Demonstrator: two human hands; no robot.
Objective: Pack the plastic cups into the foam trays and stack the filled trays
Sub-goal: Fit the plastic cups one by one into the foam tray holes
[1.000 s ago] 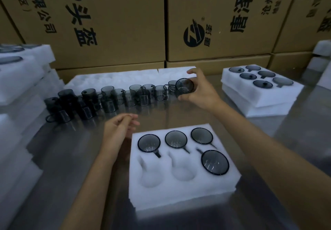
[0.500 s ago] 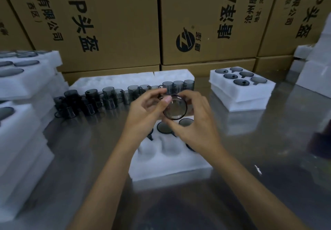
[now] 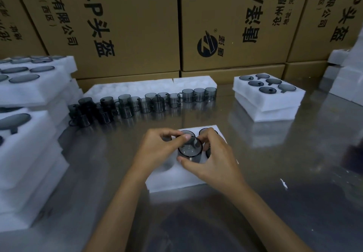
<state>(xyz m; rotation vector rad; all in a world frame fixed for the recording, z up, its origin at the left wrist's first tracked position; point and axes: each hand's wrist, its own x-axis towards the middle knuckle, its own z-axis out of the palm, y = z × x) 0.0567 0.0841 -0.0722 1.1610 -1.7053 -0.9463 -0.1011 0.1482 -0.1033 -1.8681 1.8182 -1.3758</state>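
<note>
A dark see-through plastic cup (image 3: 190, 149) is held over the front row of a white foam tray (image 3: 172, 181) that lies on the steel table. My left hand (image 3: 157, 149) pinches its rim from the left and my right hand (image 3: 216, 161) grips it from the right and below. Two cups in the tray's back row (image 3: 204, 132) show past my fingers; the other pockets are hidden by my hands. A row of several loose cups (image 3: 145, 102) stands farther back on the table.
Two stacked foam trays (image 3: 269, 102), the upper one filled, sit at the right. Stacks of filled trays (image 3: 29, 126) line the left side. A long foam slab (image 3: 153, 86) lies behind the cups, with cardboard boxes (image 3: 125, 25) behind it. White foam blocks (image 3: 347, 82) stand at far right.
My right hand took a cup from the row and brought it to the tray. My left hand joined it on the cup, and both have lowered it toward the front row.
</note>
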